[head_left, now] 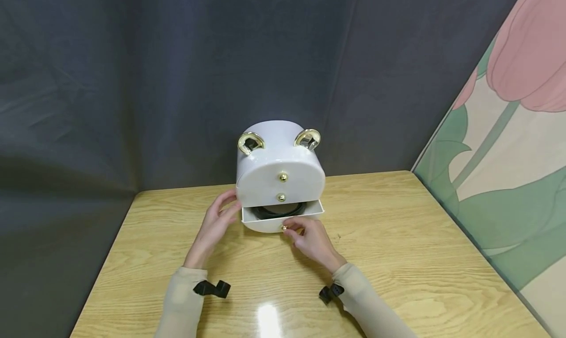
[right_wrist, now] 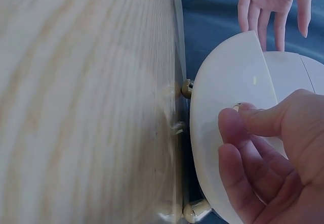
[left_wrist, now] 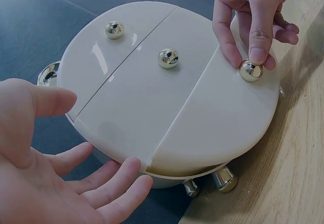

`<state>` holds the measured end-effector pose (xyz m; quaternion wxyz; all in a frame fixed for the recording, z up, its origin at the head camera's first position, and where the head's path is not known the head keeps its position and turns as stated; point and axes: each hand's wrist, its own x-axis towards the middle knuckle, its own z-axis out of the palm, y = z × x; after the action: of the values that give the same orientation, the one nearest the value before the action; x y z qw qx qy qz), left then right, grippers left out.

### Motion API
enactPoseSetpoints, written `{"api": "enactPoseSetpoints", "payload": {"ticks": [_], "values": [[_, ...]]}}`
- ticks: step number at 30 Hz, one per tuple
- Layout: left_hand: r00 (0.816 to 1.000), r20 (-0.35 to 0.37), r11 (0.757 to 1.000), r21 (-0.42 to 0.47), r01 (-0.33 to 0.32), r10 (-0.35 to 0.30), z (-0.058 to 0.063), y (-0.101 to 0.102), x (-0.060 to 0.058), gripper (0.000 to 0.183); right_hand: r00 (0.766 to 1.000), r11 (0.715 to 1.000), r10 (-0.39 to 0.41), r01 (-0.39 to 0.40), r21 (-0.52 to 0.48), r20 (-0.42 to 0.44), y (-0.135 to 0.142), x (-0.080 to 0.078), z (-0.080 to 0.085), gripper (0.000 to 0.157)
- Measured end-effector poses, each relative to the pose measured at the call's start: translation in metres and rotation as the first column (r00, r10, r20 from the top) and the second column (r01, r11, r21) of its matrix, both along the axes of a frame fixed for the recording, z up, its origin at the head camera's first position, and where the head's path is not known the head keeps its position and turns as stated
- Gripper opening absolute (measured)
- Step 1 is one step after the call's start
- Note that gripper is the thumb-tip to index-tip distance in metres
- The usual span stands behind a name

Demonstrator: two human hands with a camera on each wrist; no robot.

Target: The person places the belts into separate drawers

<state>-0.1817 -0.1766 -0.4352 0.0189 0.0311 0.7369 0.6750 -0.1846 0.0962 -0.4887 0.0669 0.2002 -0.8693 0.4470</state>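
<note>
A glossy white rounded storage box [head_left: 261, 188] with gold ring-shaped ears [head_left: 308, 138] stands on the table. Its bottom drawer [head_left: 261, 226] is pulled partway out, and a dark coiled loop [head_left: 301, 209] lies inside. My right hand [head_left: 313, 239] pinches the drawer's gold knob [left_wrist: 251, 71] between thumb and finger. At the box's left side is my left hand [head_left: 215, 223], fingers spread and extended, its fingertips right at the edge of the box. The two upper drawers, each with a round gold knob [left_wrist: 168, 58], are closed.
The box sits on a wood-grain table [head_left: 398, 259], close to a dark curtain [head_left: 212, 82] behind it. A panel with pink tulips [head_left: 522, 146] borders the right side. Short gold feet [left_wrist: 225, 179] hold the box up.
</note>
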Motion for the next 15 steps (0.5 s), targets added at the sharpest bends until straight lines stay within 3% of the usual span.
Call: {"api": "enactPoseSetpoints", "payload": {"ticks": [15], "values": [[1.0, 0.009, 1.0, 0.015, -0.009, 0.009, 0.0027, -0.0002, 0.0017, 0.053, 0.997, 0.997, -0.039, 0.043, 0.065, -0.068, -0.0037, -0.0097, -0.0037, 0.016]]}}
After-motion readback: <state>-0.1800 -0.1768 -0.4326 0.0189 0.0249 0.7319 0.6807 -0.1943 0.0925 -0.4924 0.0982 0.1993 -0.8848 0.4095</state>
